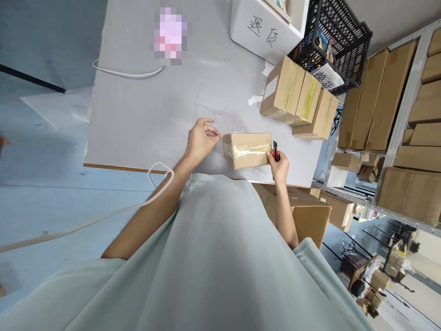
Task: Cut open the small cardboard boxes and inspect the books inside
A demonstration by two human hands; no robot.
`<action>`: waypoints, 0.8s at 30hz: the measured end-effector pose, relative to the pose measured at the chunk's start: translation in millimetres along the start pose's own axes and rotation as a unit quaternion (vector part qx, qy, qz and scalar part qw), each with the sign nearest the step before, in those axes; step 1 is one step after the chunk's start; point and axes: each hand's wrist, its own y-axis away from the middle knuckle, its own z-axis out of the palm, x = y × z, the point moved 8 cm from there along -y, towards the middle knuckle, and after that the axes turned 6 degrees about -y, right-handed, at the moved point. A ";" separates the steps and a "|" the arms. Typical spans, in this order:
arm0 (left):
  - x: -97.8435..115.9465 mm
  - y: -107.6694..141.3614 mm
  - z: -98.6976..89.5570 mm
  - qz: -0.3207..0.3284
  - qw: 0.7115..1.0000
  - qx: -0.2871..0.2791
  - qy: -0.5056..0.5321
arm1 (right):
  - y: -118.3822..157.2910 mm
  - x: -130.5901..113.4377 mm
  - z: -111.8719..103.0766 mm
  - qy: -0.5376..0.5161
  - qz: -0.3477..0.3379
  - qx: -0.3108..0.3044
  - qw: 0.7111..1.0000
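Observation:
A small cardboard box [251, 158] with shiny clear tape along its top lies near the table's front edge. My right hand [279, 166] is at its right end, thumb against the box. In that same hand is a red and black box cutter [276, 151], its body partly covered by the fingers. My left hand [203, 139] hovers just off the left end of the box, fingers loosely bent and apart, and nothing shows in it.
Several taped cartons [286, 89] stand at the table's right side. Behind them are a white bin [265, 32] with handwriting and a black plastic crate [339, 34]. A white cable [103, 216] crosses by my left forearm. Shelves of boxes [409, 193] rise at right.

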 end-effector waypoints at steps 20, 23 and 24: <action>49.7 11.4 20.4 0.053 0.993 -0.101 0.030 | 81.9 -109.2 61.4 0.207 -0.091 -0.210 0.951; 49.4 12.4 21.2 0.052 0.993 -0.100 0.032 | 82.6 -111.2 63.8 0.221 -0.083 -0.206 0.950; 49.7 13.1 21.2 0.053 0.993 -0.099 0.035 | 83.0 -111.9 64.2 0.221 -0.082 -0.205 0.950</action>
